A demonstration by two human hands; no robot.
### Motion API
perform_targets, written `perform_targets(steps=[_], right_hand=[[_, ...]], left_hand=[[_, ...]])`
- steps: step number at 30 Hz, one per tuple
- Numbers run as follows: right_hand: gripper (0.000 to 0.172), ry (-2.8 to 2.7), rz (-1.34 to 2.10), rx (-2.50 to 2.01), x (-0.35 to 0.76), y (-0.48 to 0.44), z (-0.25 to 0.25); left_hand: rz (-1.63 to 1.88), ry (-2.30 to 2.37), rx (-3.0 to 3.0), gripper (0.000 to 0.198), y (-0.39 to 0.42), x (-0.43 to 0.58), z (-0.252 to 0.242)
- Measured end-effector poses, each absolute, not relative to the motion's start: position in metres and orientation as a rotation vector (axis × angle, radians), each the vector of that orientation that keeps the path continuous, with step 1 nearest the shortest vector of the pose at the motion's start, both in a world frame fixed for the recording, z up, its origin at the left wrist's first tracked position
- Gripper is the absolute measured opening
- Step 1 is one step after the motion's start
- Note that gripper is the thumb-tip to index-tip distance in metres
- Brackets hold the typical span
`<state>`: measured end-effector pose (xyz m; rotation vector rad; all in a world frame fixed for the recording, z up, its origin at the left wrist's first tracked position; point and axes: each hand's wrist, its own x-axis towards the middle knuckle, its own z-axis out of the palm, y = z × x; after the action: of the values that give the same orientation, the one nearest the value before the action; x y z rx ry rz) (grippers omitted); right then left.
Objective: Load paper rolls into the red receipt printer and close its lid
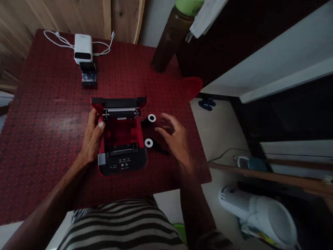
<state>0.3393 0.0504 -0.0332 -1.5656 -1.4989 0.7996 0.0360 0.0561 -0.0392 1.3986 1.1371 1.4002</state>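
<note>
A red and black receipt printer (120, 139) sits on the red patterned table (47, 114) with its lid open, showing an empty red paper bay. My left hand (92, 137) rests against the printer's left side, thumb on the edge of the bay, fingers curled round the casing. My right hand (174, 137) hovers just right of the printer, fingers spread and slightly blurred, holding nothing. Two small paper rolls with white ends lie between that hand and the printer: one (151, 118) farther away, one (148, 142) nearer.
A small white device (83, 48) with a white cable (58, 38) stands at the table's far side, a dark object (88, 74) in front of it. A brown post (169, 38) stands at the far right corner. On the floor right lie a white appliance (260, 211) and a wire.
</note>
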Motion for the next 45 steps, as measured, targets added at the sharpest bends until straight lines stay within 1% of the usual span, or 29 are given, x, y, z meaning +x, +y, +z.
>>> perform_targets(steps=[1, 2, 5, 6, 8, 10, 13, 15, 17, 19, 21, 24, 26, 31, 33, 37, 40, 42, 45], right_hand=[[0.048, -1.501, 0.799, -1.549, 0.331, 0.061, -0.041], [0.045, -1.510, 0.805, -1.534, 0.323, 0.070, -0.049], [0.027, -1.539, 0.814, -1.515, 0.312, 0.079, -0.055], [0.024, -1.535, 0.805, -1.513, 0.315, 0.075, -0.049], [0.025, -1.529, 0.777, -1.496, 0.325, 0.061, -0.021], [0.024, -1.577, 0.765, -1.428, 0.338, 0.041, 0.022], [0.027, -1.896, 0.885, -1.282, 0.341, 0.020, 0.083], [0.027, -2.129, 0.911, -1.202, 0.325, 0.018, 0.102], [0.027, -2.323, 0.805, -1.139, 0.298, 0.024, 0.099], [0.022, -2.438, 0.604, -1.158, 0.269, 0.033, 0.081], [0.026, -2.544, 0.459, -1.214, 0.245, 0.041, 0.063], [0.026, -2.663, 0.371, -1.356, 0.222, 0.047, 0.054], [0.026, -2.732, 0.401, -1.469, 0.213, 0.051, 0.059], [0.038, -2.855, 0.586, -1.621, 0.204, 0.065, 0.071], [0.041, -2.848, 0.629, -1.630, 0.204, 0.069, 0.070], [0.031, -2.825, 0.619, -1.629, 0.204, 0.071, 0.063], [0.032, -2.766, 0.638, -1.540, 0.208, 0.069, 0.058], [0.038, -2.710, 0.688, -1.437, 0.217, 0.065, 0.055], [0.057, -2.607, 0.739, -1.186, 0.237, 0.054, 0.056]], left_hand=[[1.403, 1.135, 1.397, 0.055, 0.056, 0.035, -0.041], [1.405, 1.134, 1.393, 0.056, 0.057, 0.035, -0.042], [1.406, 1.123, 1.364, 0.060, 0.057, 0.033, -0.048], [1.404, 1.121, 1.353, 0.062, 0.056, 0.033, -0.049], [1.397, 1.122, 1.332, 0.064, 0.054, 0.034, -0.049], [1.387, 1.124, 1.320, 0.065, 0.053, 0.036, -0.047], [1.378, 1.117, 1.312, 0.066, 0.051, 0.037, -0.044], [1.377, 1.109, 1.307, 0.065, 0.051, 0.037, -0.044], [1.381, 1.107, 1.303, 0.064, 0.050, 0.036, -0.043], [1.385, 1.114, 1.298, 0.064, 0.050, 0.033, -0.043], [1.394, 1.148, 1.279, 0.064, 0.049, 0.029, -0.041], [1.434, 1.260, 1.258, 0.058, 0.046, 0.024, -0.036], [1.465, 1.349, 1.264, 0.052, 0.042, 0.021, -0.033], [1.511, 1.476, 1.321, 0.042, 0.031, 0.015, -0.023], [1.501, 1.503, 1.332, 0.040, 0.027, 0.014, -0.021], [1.459, 1.509, 1.304, 0.044, 0.025, 0.017, -0.022], [1.413, 1.477, 1.275, 0.050, 0.026, 0.020, -0.026], [1.397, 1.474, 1.267, 0.053, 0.027, 0.020, -0.027], [1.418, 1.482, 1.297, 0.052, 0.029, 0.018, -0.022]])
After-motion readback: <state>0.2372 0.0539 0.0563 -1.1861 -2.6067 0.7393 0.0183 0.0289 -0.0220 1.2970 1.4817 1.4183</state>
